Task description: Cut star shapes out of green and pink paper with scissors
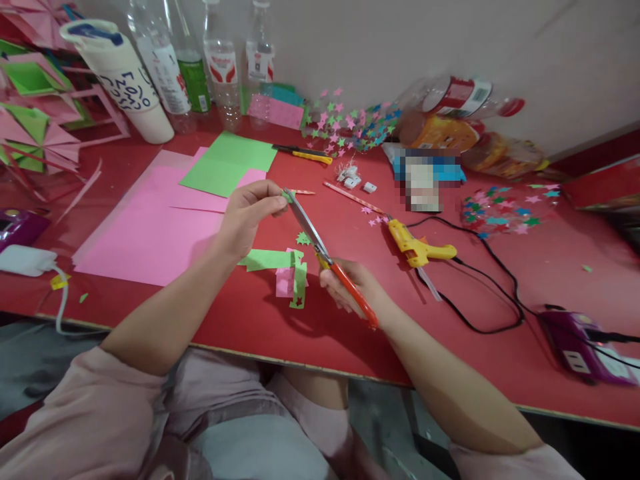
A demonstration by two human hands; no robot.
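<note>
My right hand (353, 283) is wrapped round the red handles of a pair of scissors (313, 233), whose blades point up and to the left. At the blade tips my left hand (257, 210) pinches a small piece of green paper (287, 195). Part of that piece is hidden by the fingers and blades. Below the blades lie a small green star-like cutout (303, 238), a green paper strip (270, 259) and another green strip with a star-shaped hole (299, 287), over a bit of pink paper (284, 283).
Pink sheets (150, 220) and a green sheet (230, 160) lie left. A yellow cutter (310, 157) is behind. Rightward are a yellow glue gun (420, 247) with a looping black cord and scattered paper stars (500, 210). Bottles (220, 67) and a white tumbler (130, 87) stand along the wall.
</note>
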